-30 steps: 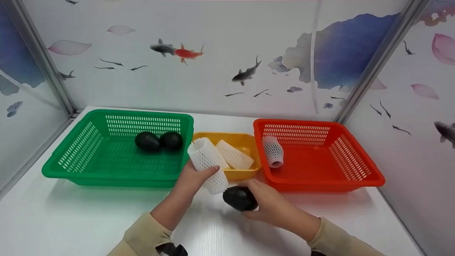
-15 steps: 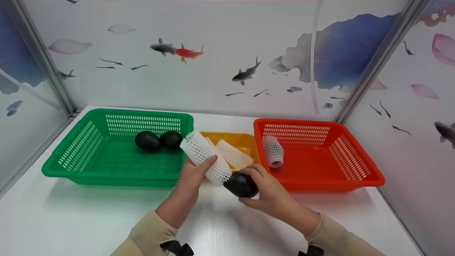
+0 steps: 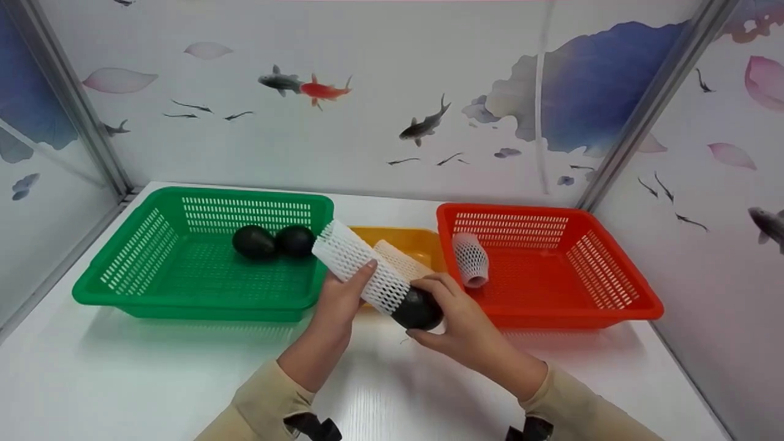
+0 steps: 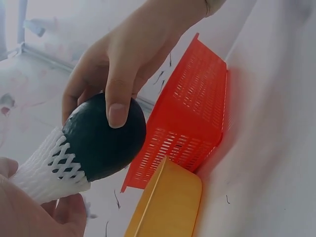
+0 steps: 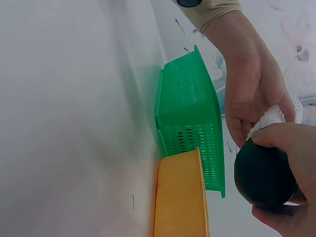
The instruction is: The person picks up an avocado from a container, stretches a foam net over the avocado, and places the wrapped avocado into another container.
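Here in the middle of the head view, your left hand [image 3: 340,300] has its fingers curled around a white foam net [image 3: 361,263], thumb laid over the mesh. And there's your right hand [image 3: 456,315], lower right of centre, grasping a dark egg-shaped object [image 3: 418,311] between thumb and fingers! That object sits just below the middle of the frame, one end in the net's lower mouth, the rounder end bare; in the left wrist view you can see the mesh stretched over its tip. The net slants toward the upper left, its far end open.

Over on the left of the frame, your green basket [image 3: 202,311] holds two dark objects [image 3: 254,243] side by side, near its right wall. Centre frame, behind your hands, a yellow container [image 3: 419,237] has another foam net [image 3: 398,257] lying in it. To the right, your red basket [image 3: 569,316] has a netted sleeve [image 3: 470,260] along its left wall. All three containers stand on the white table [image 3: 380,392].
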`<control>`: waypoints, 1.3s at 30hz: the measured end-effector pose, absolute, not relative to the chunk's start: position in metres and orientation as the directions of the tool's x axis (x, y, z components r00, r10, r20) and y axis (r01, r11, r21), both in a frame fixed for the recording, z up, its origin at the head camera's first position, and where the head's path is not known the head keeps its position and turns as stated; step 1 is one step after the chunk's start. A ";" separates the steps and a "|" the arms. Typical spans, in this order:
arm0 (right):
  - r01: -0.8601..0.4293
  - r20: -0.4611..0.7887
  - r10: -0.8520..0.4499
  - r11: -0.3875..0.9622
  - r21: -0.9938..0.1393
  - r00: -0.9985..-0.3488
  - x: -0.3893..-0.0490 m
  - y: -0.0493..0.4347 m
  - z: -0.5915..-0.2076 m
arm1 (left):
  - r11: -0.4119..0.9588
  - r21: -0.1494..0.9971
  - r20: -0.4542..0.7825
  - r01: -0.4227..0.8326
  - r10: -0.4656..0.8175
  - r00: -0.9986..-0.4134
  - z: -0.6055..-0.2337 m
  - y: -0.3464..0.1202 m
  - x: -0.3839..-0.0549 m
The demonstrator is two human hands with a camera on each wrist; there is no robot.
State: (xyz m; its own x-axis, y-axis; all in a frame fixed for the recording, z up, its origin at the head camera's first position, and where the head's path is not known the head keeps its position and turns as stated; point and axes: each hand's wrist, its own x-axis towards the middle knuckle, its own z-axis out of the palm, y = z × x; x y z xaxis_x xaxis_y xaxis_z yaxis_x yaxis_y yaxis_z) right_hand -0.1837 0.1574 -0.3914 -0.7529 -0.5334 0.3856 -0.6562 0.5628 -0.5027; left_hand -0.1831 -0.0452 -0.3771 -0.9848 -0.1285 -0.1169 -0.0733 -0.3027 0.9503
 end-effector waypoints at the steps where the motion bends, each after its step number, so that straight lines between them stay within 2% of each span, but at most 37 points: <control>1: -0.652 0.385 -0.529 0.564 -0.506 -0.756 -0.184 0.157 -0.391 | -0.298 0.951 -0.123 -0.082 -0.122 -0.985 -0.377 -0.045 -0.183; 10: -0.622 0.390 -0.486 0.566 -0.541 -0.782 -0.183 0.153 -0.389 | -0.231 0.965 -0.148 -0.127 -0.072 -0.986 -0.377 -0.041 -0.183; 16: -0.560 0.368 -0.424 0.575 -0.596 -0.827 -0.181 0.150 -0.387 | -0.206 0.973 -0.120 -0.107 -0.048 -0.992 -0.378 -0.038 -0.181; 23: -0.484 0.321 -0.366 0.580 -0.655 -0.873 -0.181 0.147 -0.386 | -0.169 0.975 -0.148 -0.146 0.001 -0.989 -0.380 -0.035 -0.183; 32: -0.513 0.308 -0.459 0.437 -0.739 -0.834 -0.185 0.150 -0.389 | -0.126 0.975 -0.184 -0.182 -0.003 -0.983 -0.379 -0.035 -0.184; 39: -0.614 0.362 -0.544 0.402 -0.679 -0.757 -0.186 0.151 -0.391 | -0.118 0.976 -0.185 -0.182 -0.008 -0.983 -0.377 -0.036 -0.184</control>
